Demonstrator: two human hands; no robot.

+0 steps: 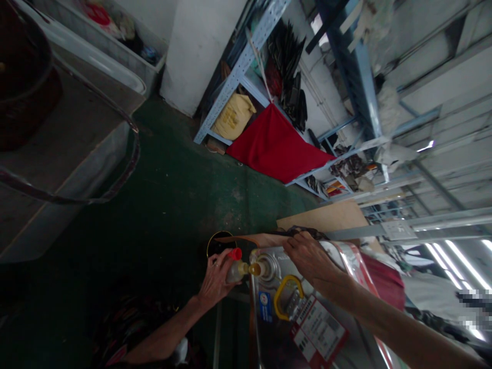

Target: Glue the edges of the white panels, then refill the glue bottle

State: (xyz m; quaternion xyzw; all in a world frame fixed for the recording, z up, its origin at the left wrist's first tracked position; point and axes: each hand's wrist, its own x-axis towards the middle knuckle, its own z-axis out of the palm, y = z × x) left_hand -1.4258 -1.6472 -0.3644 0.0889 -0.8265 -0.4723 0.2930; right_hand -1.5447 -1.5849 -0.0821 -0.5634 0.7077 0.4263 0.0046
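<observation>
Silvery sheet metal, dully reflective, forms the large boxy can (274, 335) close at the lower right, its upper face fitted with a ridged round opening, a looped yellow handle (278, 302), a blue sticker (265, 306) and a red-and-white printed label (323, 328). The right hand (307, 253) grips the can's edge, fingers bent over it beside a flat brown strip (265, 239). The left hand (217, 277) is closed around a small translucent bottle (233, 272), whose yellowish neck points at the can's opening; whether liquid runs between them I cannot tell. A glossy red cap (235, 253) shows at the left hand's fingers.

Just beyond sits a dark round vessel with a thin golden rim (208, 245). To the left, a grey, hard-edged bench (103, 148) carries a dark reddish, rounded container (26, 107) with a thin curved hoop beside it. Scuffed, speckled green floor (172, 184) stretches away to a pale wooden board (323, 220), a smooth white pillar (200, 56) and perforated blue-grey metal shelving (242, 64), hung with taut red cloth (277, 146) and holding a creased yellow sack (233, 117). Bright strip lights (459, 264) glow farthest off.
</observation>
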